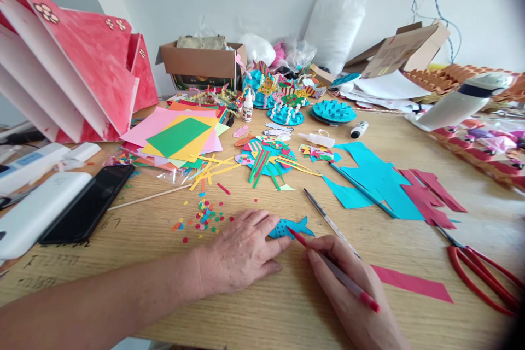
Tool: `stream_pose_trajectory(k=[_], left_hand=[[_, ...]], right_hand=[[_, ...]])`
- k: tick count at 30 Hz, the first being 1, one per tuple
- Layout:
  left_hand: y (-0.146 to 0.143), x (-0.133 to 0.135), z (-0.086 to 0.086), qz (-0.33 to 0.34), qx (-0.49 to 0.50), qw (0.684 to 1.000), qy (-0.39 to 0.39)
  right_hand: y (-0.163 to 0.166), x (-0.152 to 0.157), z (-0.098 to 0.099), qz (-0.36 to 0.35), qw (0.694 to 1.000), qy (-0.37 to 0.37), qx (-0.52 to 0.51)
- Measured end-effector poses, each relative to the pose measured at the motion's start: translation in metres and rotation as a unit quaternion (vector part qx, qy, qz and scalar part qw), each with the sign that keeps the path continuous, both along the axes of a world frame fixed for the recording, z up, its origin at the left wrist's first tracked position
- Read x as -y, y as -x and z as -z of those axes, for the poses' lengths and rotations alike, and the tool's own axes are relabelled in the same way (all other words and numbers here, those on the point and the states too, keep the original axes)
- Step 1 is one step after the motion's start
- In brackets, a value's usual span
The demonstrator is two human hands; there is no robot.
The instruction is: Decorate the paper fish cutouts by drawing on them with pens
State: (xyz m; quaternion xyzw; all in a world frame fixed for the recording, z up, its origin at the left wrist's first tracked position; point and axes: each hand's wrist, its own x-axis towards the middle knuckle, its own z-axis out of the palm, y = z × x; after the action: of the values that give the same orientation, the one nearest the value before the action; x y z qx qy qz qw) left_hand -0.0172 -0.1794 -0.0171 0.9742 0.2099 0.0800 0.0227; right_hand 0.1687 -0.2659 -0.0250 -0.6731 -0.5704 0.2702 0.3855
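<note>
My left hand (241,251) lies flat on the wooden table (156,229), its fingers stretched out and pressing the left end of a small blue paper fish (297,226). My right hand (348,290) is closed round a red pen (334,270), whose tip touches the fish. A pile of coloured paper dots (205,217) lies just left of my left hand. A thin pencil (328,220) lies just beyond my right hand.
Red-handled scissors (484,273) and a red paper strip (414,283) lie at the right. Blue and red paper offcuts (381,180), a stack of coloured sheets (180,139), glue bottles (247,105), a black phone (88,208) and cardboard boxes (200,63) fill the table behind.
</note>
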Motion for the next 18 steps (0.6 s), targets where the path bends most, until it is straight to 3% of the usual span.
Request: stream_pose_trajectory(k=[18], left_hand=[[-0.0010, -0.0005, -0.0013, 0.001, -0.004, 1.000, 0.004]], right_hand=[[0.0001, -0.0002, -0.0012, -0.009, 1.000, -0.005, 0.008]])
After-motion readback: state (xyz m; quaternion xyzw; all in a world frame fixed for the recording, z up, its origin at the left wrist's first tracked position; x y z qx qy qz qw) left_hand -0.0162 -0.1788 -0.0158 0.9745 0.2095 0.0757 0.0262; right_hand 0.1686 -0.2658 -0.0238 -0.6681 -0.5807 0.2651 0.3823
